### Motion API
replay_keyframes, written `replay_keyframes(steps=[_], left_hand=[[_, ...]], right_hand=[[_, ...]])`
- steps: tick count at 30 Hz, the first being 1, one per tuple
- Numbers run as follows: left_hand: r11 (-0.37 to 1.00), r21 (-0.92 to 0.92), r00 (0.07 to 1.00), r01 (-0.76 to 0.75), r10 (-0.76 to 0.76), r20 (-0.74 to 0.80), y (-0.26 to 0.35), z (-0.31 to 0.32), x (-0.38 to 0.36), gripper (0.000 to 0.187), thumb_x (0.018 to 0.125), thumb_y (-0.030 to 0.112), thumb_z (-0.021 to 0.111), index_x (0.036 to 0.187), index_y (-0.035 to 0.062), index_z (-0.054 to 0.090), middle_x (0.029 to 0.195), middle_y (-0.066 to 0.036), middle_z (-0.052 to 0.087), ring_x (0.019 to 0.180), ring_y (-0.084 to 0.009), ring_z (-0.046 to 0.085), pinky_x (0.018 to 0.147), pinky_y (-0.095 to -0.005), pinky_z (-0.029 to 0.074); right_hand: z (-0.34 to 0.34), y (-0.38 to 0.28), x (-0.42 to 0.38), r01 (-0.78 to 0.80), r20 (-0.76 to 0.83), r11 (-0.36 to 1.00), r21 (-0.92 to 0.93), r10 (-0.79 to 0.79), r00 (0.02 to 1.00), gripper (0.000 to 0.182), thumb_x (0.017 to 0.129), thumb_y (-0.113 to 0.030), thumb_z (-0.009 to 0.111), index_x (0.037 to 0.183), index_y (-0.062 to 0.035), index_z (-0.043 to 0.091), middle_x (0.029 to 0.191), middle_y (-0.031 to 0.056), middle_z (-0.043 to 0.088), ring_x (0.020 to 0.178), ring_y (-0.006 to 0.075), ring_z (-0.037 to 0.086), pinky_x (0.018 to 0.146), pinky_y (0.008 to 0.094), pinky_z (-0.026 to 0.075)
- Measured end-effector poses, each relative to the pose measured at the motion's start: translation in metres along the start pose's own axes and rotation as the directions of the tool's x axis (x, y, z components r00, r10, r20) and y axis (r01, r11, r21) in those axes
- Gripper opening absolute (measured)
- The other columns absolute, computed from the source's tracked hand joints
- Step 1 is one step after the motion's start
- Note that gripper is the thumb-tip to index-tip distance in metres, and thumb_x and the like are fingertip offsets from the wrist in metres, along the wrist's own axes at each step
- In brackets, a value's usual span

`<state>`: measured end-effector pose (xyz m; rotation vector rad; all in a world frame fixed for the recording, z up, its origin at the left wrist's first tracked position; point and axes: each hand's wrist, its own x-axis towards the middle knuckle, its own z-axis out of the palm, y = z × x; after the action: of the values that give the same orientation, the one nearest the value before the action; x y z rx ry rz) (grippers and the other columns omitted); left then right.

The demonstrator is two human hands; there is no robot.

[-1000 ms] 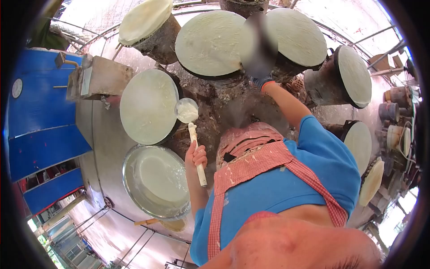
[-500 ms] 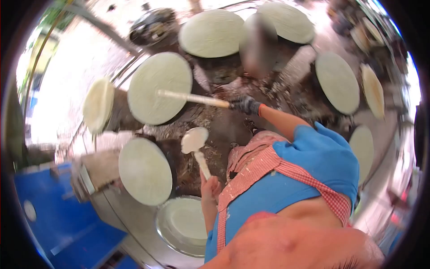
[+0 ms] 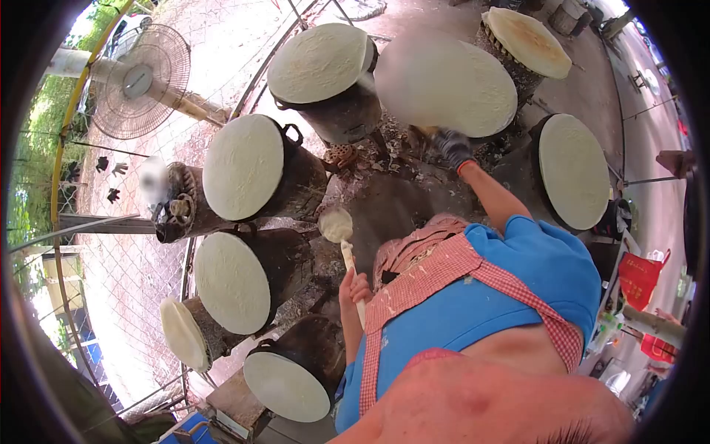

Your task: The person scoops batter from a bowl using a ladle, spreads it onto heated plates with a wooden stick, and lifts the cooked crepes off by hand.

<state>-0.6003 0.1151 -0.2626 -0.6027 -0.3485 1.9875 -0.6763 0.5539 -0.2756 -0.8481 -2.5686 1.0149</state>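
My left hand [image 3: 355, 288], bare, is closed round the pale handle of a ladle [image 3: 336, 224]. The ladle's round bowl, coated with pale batter, is above the hand, apart from the drums. My right hand [image 3: 452, 148], in a dark striped glove, is closed round a wooden handle [image 3: 427, 131] at the near edge of a large round griddle [image 3: 484, 92] covered with pale batter. A blurred patch hides the rest of that tool and part of the griddle.
Other batter-covered rounds stand on dark drums: upper left [image 3: 318, 63], left [image 3: 244, 166], lower left [image 3: 233, 283], bottom [image 3: 287, 386] and right [image 3: 571, 172]. A browned flatbread [image 3: 529, 43] lies at the top right. A fan [image 3: 140, 81] stands behind netting.
The view has shifted, bringing the fan and netting into sight. My right hand has moved from the left griddle to the upper one with its tool. My left hand still holds the ladle.
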Motion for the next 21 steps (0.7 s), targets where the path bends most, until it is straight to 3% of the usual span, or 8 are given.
replay_keyframes(steps=[4,6,7,9,17,19,20,21], left_hand=[[0.999,-0.040,0.999,-0.034,0.036,0.031,-0.009,0.038,0.054,0.037,0.093,0.028,0.028,0.124,0.0116,0.039,0.057,0.000,0.029,0.040,-0.0085,0.029,0.037,-0.0221,0.030],[1.000,-0.016,0.997,-0.022,0.023,0.077,-0.010,0.049,0.070,0.037,0.093,0.026,0.026,0.128,0.0134,0.033,0.058,-0.001,0.030,0.042,-0.0087,0.030,0.038,-0.0226,0.032],[0.999,-0.025,0.996,-0.036,0.037,0.076,-0.011,0.054,0.075,0.037,0.093,0.026,0.026,0.128,0.0134,0.033,0.058,-0.001,0.030,0.042,-0.0087,0.030,0.038,-0.0226,0.032],[1.000,-0.018,0.999,-0.012,0.013,0.053,-0.010,0.067,0.088,0.037,0.093,0.025,0.026,0.128,0.0117,0.033,0.058,-0.001,0.030,0.041,-0.0092,0.030,0.037,-0.0230,0.032],[0.995,0.009,0.983,0.101,-0.098,-0.156,0.075,0.089,0.122,0.032,0.093,0.027,0.029,0.120,0.0187,0.042,0.058,-0.002,0.033,0.039,-0.0085,0.029,0.032,-0.0216,0.030],[0.977,0.124,0.968,0.174,-0.146,-0.204,0.100,0.096,0.127,0.032,0.092,0.028,0.030,0.121,0.0197,0.042,0.059,-0.001,0.034,0.040,-0.0081,0.030,0.031,-0.0215,0.029],[0.978,0.113,0.947,0.176,-0.137,-0.291,0.108,0.104,0.130,0.029,0.092,0.028,0.032,0.117,0.0207,0.045,0.057,-0.001,0.033,0.037,-0.0077,0.029,0.027,-0.0199,0.026],[0.978,0.109,0.949,0.176,-0.139,-0.284,0.116,0.107,0.132,0.029,0.092,0.028,0.032,0.117,0.0207,0.045,0.057,-0.001,0.033,0.037,-0.0077,0.029,0.027,-0.0199,0.026]], right_hand=[[-0.029,0.026,0.056,-0.103,-0.061,0.973,-0.206,0.093,0.994,0.040,0.077,-0.038,0.052,0.103,-0.0088,0.056,0.092,0.0178,0.058,0.085,0.0334,0.055,0.073,0.0388,0.042],[-0.030,0.025,0.057,0.070,0.006,0.971,-0.228,-0.070,0.998,0.041,0.077,-0.038,0.052,0.107,-0.0094,0.054,0.092,0.0176,0.059,0.086,0.0334,0.055,0.074,0.0398,0.042],[-0.034,0.015,0.051,0.077,0.022,0.971,-0.228,-0.074,0.997,0.041,0.077,-0.038,0.052,0.107,-0.0094,0.054,0.092,0.0176,0.059,0.086,0.0334,0.055,0.074,0.0398,0.042],[-0.040,-0.017,0.041,0.187,0.254,0.914,-0.361,-0.096,0.963,0.043,0.077,-0.037,0.050,0.108,-0.0072,0.052,0.092,0.0166,0.059,0.088,0.0328,0.055,0.077,0.0408,0.042],[0.038,-0.066,0.132,0.381,0.348,0.846,-0.373,-0.253,0.903,0.042,0.070,-0.029,0.056,0.107,-0.0098,0.051,0.083,0.0166,0.060,0.079,0.0308,0.058,0.068,0.0402,0.043],[0.065,-0.093,0.164,0.587,0.409,0.715,-0.379,-0.440,0.800,0.018,0.072,-0.018,0.051,0.088,-0.0109,0.054,0.077,0.0133,0.060,0.073,0.0312,0.059,0.063,0.0429,0.044],[0.078,-0.105,0.182,0.589,0.410,0.710,-0.386,-0.440,0.799,0.018,0.072,-0.018,0.051,0.088,-0.0109,0.054,0.077,0.0133,0.060,0.073,0.0312,0.059,0.063,0.0429,0.044],[0.094,-0.117,0.199,0.666,0.443,0.626,-0.405,-0.503,0.742,0.020,0.071,-0.017,0.051,0.089,-0.0112,0.054,0.084,0.0142,0.060,0.075,0.0307,0.059,0.063,0.0426,0.044]])
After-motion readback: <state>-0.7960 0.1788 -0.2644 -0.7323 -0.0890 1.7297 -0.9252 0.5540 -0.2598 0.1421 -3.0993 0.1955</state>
